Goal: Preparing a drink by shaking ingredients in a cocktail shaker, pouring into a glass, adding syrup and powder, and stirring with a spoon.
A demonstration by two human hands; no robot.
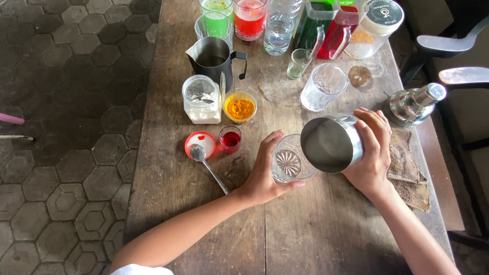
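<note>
From the head camera, the left hand (265,170) wraps around a clear cut-glass tumbler (289,164) standing on the worn wooden table (168,168). The right hand (372,153) grips a shiny steel shaker cup (332,143), tilted with its mouth just over the tumbler's rim. Left of the left hand lie a metal spoon (209,164) and a small glass of red liquid (230,138).

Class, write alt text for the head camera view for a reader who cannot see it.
The right hand tips a steel shaker cup toward a clear cut glass steadied by the left hand on a wooden table. Behind stand a black pitcher, coloured drinks and a small cup of yellow powder.
</note>
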